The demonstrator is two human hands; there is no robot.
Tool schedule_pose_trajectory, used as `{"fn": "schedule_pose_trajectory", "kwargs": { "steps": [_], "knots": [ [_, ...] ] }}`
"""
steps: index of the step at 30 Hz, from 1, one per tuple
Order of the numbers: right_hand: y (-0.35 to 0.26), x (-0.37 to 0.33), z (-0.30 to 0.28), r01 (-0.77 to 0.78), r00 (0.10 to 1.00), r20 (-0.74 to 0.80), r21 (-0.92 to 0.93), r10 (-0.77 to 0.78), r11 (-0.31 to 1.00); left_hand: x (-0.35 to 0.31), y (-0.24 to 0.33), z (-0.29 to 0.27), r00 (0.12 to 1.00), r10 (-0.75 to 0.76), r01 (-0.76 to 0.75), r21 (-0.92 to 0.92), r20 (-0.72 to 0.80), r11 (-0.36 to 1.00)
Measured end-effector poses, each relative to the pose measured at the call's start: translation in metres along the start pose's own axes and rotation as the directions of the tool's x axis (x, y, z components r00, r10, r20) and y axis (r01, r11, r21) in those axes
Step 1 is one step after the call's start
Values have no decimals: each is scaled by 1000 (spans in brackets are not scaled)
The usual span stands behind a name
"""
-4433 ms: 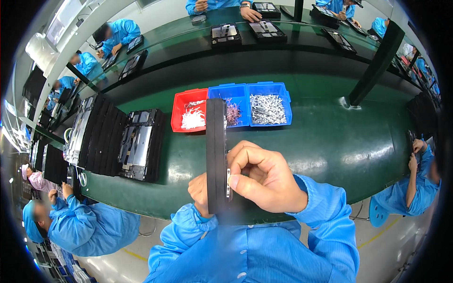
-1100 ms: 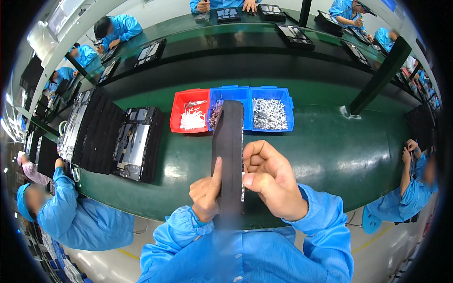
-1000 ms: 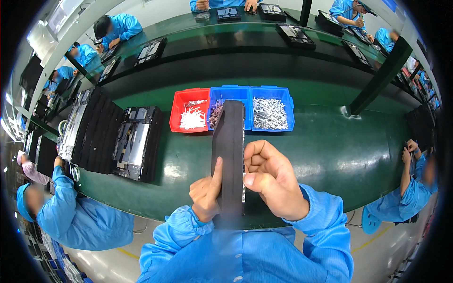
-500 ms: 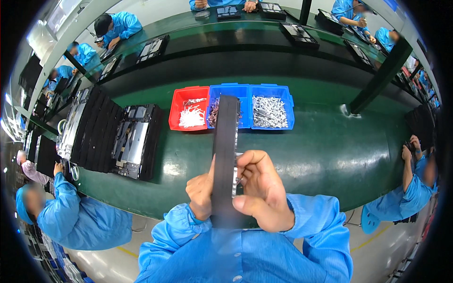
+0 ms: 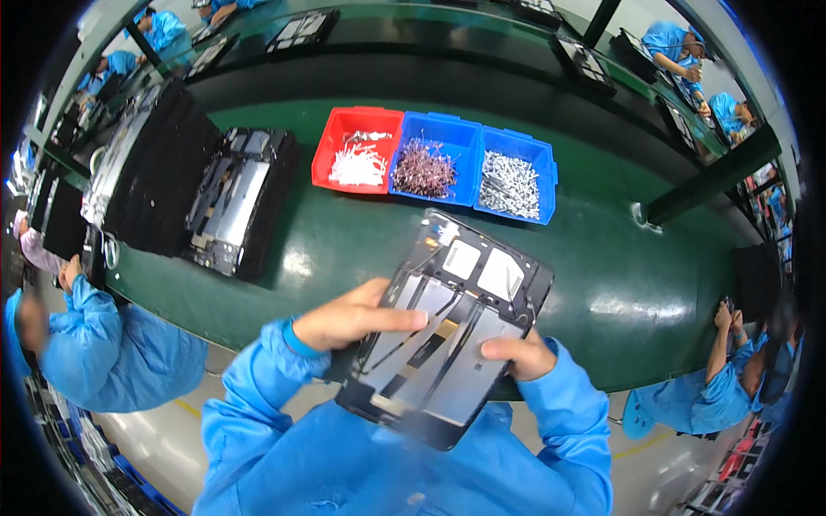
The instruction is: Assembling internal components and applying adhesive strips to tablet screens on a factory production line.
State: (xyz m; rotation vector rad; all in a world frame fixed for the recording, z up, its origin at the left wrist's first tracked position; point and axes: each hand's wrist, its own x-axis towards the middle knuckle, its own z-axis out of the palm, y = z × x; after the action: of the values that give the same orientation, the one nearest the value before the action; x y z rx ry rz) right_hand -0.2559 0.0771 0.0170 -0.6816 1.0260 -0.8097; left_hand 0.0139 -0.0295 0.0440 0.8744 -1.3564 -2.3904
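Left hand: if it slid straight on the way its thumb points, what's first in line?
Probably the right hand, across the face of the open flat device that it and the left hand hold. Depth is unclear, so a near miss is possible.

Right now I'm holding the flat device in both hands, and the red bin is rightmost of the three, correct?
Not quite: the red bin is leftmost of the three, as the head view shows. Your left hand and right hand do hold the flat device.
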Motion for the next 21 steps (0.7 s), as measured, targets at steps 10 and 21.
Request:
{"fn": "schedule_pose_trajectory", "kwargs": {
  "steps": [10, 21],
  "knots": [
    [67, -19, 66, 20, 1000, 11, 343, -25, 939, 40, -5, -25, 900, 420, -243, 932, 113, 269],
    [45, -12, 85, 6, 984, 164, 364, -70, 931, 45, 0, -14, 890, 443, -269, 911, 110, 314]
  ]
}}
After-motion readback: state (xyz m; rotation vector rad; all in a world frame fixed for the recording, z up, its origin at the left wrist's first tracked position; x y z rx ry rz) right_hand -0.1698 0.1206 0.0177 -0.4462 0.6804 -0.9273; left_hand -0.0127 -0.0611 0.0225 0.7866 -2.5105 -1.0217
